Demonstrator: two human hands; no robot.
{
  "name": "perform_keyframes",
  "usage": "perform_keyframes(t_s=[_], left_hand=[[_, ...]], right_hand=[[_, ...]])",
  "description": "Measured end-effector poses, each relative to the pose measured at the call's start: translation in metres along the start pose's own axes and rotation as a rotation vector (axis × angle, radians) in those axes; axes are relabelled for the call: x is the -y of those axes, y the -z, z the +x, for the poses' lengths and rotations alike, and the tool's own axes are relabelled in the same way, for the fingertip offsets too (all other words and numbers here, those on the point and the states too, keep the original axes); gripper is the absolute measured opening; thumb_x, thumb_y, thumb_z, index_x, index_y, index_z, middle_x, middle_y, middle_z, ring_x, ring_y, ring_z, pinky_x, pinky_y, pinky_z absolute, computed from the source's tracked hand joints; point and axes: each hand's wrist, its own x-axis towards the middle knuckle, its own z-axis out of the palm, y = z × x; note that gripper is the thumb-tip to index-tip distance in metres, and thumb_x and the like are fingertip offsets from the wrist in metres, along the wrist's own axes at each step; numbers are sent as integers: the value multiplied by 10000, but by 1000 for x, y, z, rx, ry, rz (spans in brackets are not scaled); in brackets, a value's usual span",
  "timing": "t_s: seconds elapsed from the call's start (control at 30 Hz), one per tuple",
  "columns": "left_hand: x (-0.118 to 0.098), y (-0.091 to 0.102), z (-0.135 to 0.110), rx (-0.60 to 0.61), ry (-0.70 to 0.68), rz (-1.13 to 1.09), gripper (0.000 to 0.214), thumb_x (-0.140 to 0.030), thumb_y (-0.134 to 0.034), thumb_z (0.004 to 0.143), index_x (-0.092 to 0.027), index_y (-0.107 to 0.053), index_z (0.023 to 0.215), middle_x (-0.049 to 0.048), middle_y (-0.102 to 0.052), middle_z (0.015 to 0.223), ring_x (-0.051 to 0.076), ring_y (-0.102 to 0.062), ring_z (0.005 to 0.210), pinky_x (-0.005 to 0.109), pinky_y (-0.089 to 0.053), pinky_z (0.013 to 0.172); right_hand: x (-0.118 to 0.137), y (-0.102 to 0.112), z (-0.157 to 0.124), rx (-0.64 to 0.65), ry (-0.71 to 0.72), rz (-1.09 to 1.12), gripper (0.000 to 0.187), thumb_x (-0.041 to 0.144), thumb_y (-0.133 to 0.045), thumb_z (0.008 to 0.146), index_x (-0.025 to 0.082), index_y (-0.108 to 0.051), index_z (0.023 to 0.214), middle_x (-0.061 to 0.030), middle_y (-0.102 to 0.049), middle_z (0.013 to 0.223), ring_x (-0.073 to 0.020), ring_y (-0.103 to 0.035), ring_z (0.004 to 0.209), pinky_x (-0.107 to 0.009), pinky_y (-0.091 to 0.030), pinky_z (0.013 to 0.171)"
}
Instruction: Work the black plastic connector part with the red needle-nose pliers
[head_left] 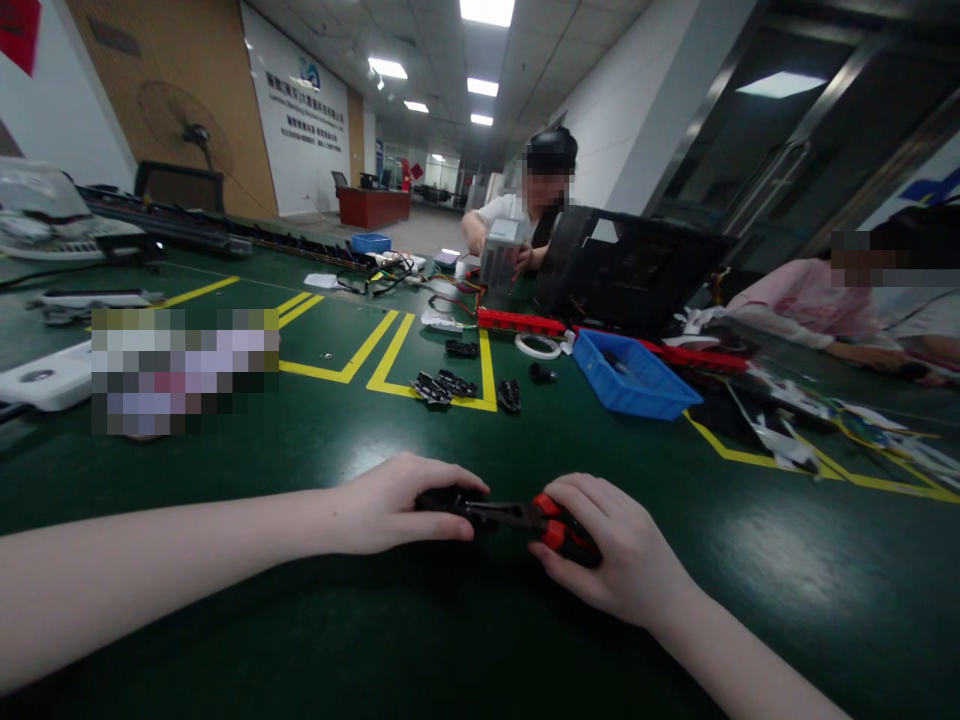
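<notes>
My right hand [611,535] is closed around the red and black handles of a pair of pliers [517,515], whose jaws point left. A small black part [442,499] is pinched between the thumb and fingers of my left hand [405,505]. The pliers' jaw tips meet the right end of this part; whether they grip it I cannot tell. My fingers hide much of the part. Beyond my hands, several similar-looking black parts [433,390] lie on the green table [315,440], near yellow tape lines.
A blue bin [634,375] stands right of the black parts, beside a white ring [538,346] and a red strip [521,322]. A white power strip [52,375] lies at left. Across the table a person [506,210] works behind a clear container [504,260]; another person [795,305] sits at right.
</notes>
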Motion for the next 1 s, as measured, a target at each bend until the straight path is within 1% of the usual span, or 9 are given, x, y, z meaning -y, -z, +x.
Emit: perform_keyframes(t_s=[0.13,0.3,0.43,0.57,0.7,0.83,0.9,1.0], left_hand=[[1,0,0,-4,-6,6,381,-376,-599,928,-202,-582,1266,55,-686,1085,217,-641,946,288,-456,795],[-1,0,0,0,-6,41,376,-370,-599,928,-200,-572,1263,56,-677,1112,217,-633,953,303,-448,814],[-6,0,1,-17,1,127,360,-374,-599,929,-214,-576,1251,62,-661,1113,232,-605,1002,338,-436,865],[-9,-1,1,-27,24,207,348,-368,-603,925,-237,-581,1246,68,-612,1133,252,-551,1070,391,-421,935],[-8,-3,2,-46,59,264,383,-372,-663,874,-249,-587,1228,77,-558,1210,277,-511,1109,450,-404,972],[-8,-6,3,-53,105,280,379,-353,-695,835,-250,-603,1187,70,-532,1245,289,-487,1155,496,-356,1020],[-7,-8,4,-62,126,277,425,-365,-726,796,-244,-602,1183,75,-521,1268,302,-476,1177,511,-342,1031],[-8,-7,5,-107,144,293,598,-405,-779,720,-233,-556,1248,91,-497,1322,328,-453,1204,518,-345,1030]], right_hand=[[-1,-2,-1,5,-1,0,232,345,-611,840,171,-590,993,-93,-664,913,-197,-633,782,-322,-519,674],[-4,-4,-3,-25,1,-19,260,380,-612,836,178,-596,1000,-95,-672,919,-202,-634,781,-330,-514,663],[-6,0,-2,-37,11,-54,296,366,-648,803,182,-597,1030,-96,-684,937,-222,-651,823,-350,-523,691],[-12,4,-3,-69,-38,-67,306,353,-637,801,197,-596,1061,-100,-687,976,-237,-661,859,-373,-534,728],[-15,5,-5,-76,-64,-72,310,368,-645,801,192,-602,1053,-94,-689,972,-228,-661,857,-362,-536,725],[-12,5,-5,-75,-65,-56,325,375,-666,791,186,-605,1049,-98,-690,975,-228,-659,868,-365,-529,738],[-11,5,-5,-70,-78,-46,326,379,-673,787,189,-606,1044,-96,-692,974,-228,-659,871,-367,-526,743],[-11,7,-6,-86,-107,-45,335,387,-674,782,190,-606,1045,-92,-691,974,-228,-659,874,-368,-526,750]])
